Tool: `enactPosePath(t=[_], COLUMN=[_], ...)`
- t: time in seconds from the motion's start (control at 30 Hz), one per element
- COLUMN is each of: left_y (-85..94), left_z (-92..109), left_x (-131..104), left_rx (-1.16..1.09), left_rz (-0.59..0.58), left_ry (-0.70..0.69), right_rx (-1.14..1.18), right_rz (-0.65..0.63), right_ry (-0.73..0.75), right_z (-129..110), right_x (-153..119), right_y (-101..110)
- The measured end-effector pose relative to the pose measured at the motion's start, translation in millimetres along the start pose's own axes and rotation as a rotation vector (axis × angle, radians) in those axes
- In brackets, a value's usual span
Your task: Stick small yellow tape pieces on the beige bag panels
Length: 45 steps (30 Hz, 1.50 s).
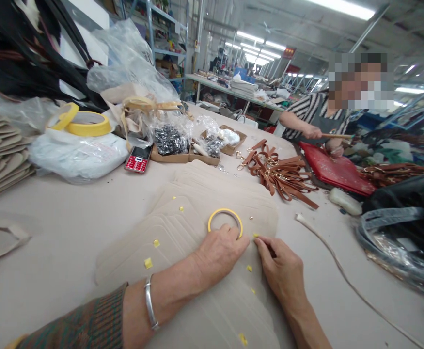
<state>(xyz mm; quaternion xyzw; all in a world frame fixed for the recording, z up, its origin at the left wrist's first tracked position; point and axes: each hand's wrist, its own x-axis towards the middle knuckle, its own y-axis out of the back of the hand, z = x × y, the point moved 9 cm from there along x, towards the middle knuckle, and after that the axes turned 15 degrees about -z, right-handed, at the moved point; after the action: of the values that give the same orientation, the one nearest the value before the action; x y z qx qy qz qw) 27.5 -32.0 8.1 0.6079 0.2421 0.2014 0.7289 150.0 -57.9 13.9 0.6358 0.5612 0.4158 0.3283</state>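
Note:
My left hand (221, 252) is closed on a roll of yellow tape (225, 210), whose ring stands out beyond my knuckles. Close beside it, my right hand (280, 264) pinches a small piece of yellow tape (256, 235) between thumb and fingertip. Both hands are over a fanned stack of beige panels (197, 213) on the table. Several small yellow tape bits, such as one tape square (148, 263) on the left, stick to the panels. A small metal dot (251, 218) shows on the panel above my right hand.
Brown leather straps (277, 169) with metal clasps lie ahead on the right. Small open boxes (171, 152), a red phone (138, 159) and more yellow tape rolls (88, 124) are further left. Across the table a person (317, 116) holds a stick over a red item (333, 167). A pale cord (335, 257) runs at right.

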Motion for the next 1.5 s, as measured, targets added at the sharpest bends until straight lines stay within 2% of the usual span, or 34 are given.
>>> enactPosePath(t=[0.1,0.2,0.27,0.43,0.53,0.73,0.9,1.03,1.2,1.37,1.5], left_y=[1.4,6.6,13.5,27.6,27.3,23.3,22.1,24.2,25.3,30.9,35.1], left_z=[0.5,-2.7,-12.2,-44.3,-47.0,-44.8,-44.6,-44.1,-43.8,-44.8,-47.3], left_x=[-0.8,-1.1,-0.4,2.8,4.4,4.7,4.5,1.9,1.8,0.8,0.4], left_rx=[-0.006,-0.002,-0.006,0.012,0.034,0.015,0.026,0.046,0.064,0.034,-0.001], left_rz=[0.009,0.03,0.059,0.116,0.106,0.074,0.06,0.057,0.04,0.078,0.106], left_ry=[-0.008,-0.022,0.008,0.173,0.19,0.215,0.211,0.207,0.199,0.17,0.16], right_rx=[-0.099,-0.143,-0.132,-0.164,-0.16,-0.043,-0.118,-0.219,-0.315,-0.352,-0.379], right_rz=[0.027,0.001,-0.031,-0.136,-0.195,-0.342,-0.188,-0.126,-0.112,-0.245,-0.311], right_ry=[-0.037,-0.084,-0.069,0.079,0.091,-0.044,0.021,0.013,0.142,0.312,0.301], right_z=[-4.5,-6.4,-7.9,-14.1,-13.3,-3.3,-7.1,-6.8,-30.4,-63.5,-68.8], right_x=[7.7,16.0,18.8,16.4,13.8,14.4,14.2,11.4,14.7,27.2,42.0], right_y=[-1.1,-2.8,-4.2,-9.2,-8.6,-8.6,-2.2,-1.6,3.6,-15.5,-25.2])
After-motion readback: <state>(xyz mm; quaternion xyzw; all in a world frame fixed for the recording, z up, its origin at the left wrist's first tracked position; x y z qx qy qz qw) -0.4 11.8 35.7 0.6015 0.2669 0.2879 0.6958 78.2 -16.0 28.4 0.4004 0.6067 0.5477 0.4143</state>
